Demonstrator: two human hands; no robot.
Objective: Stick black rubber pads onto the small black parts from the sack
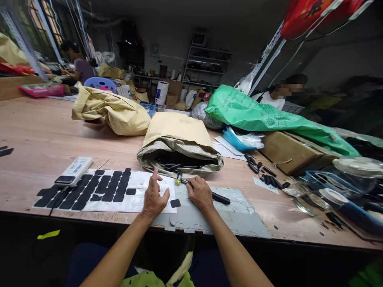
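My right hand [201,193] is closed around the shaft of a small hammer [221,198]. The hammer's yellowish head sticks out to the left of my fingers and its black grip to the right. Beside it, my left hand [155,195] is raised, index finger pointing up and thumb apart, with nothing visible in it. Below the hammer lies a grey board [239,217]. A white sheet [134,205] with rows of black rounded patches runs to the left, and one loose black patch [175,203] lies between my hands. Just beyond, a sack [179,127] gapes, with black pieces inside.
A white electronic device [74,169] stands on the sheet. Behind are a folded tan sack [119,113], a green sack [239,109] and a cardboard box [290,153]. Black handle-like pieces [269,179] and clear jars [356,175] sit right. Two people are in the background.
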